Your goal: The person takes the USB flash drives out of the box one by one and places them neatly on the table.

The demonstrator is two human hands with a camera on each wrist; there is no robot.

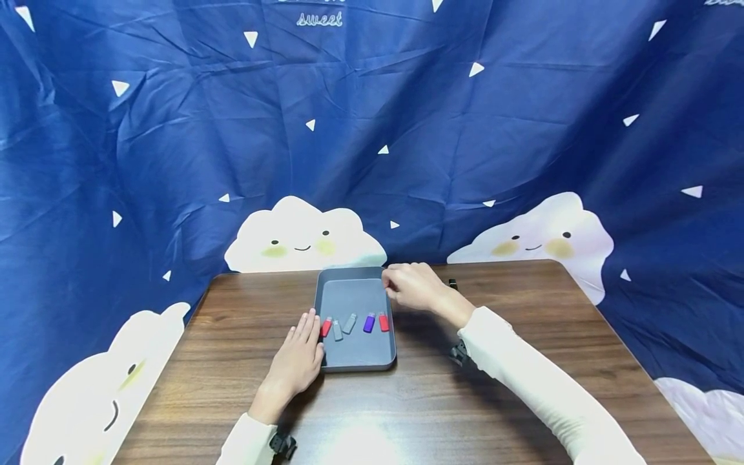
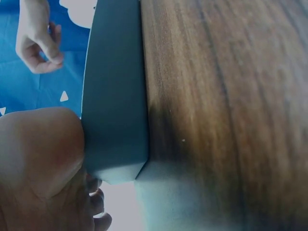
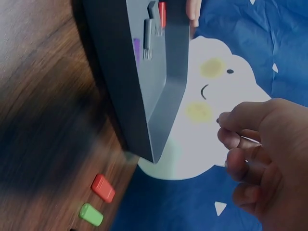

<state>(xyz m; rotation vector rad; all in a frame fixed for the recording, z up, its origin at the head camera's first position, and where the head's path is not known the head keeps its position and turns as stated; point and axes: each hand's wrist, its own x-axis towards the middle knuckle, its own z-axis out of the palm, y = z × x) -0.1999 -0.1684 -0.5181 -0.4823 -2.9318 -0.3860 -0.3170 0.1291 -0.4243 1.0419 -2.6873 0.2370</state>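
Note:
A grey tray [image 1: 356, 354] on the wooden table holds several USB sticks: a red one [image 1: 327, 327] at its left wall, two grey ones [image 1: 338, 330], a purple one [image 1: 369, 323] and another red one [image 1: 383, 322] at its right wall. My left hand [image 1: 300, 355] rests along the tray's left edge, fingers straight. Above the tray's far right corner is my right hand [image 1: 414, 285], its fingers loosely bent. In the right wrist view, nothing shows between the thumb and fingertips of that hand [image 3: 260, 154].
Beyond the tray, a red stick [image 3: 103, 187] and a green one [image 3: 91, 214] lie near the table's edge. A small black object [image 1: 453, 283] shows behind my right wrist. A blue curtain [image 1: 407, 116] with clouds hangs behind the table [image 1: 494, 413].

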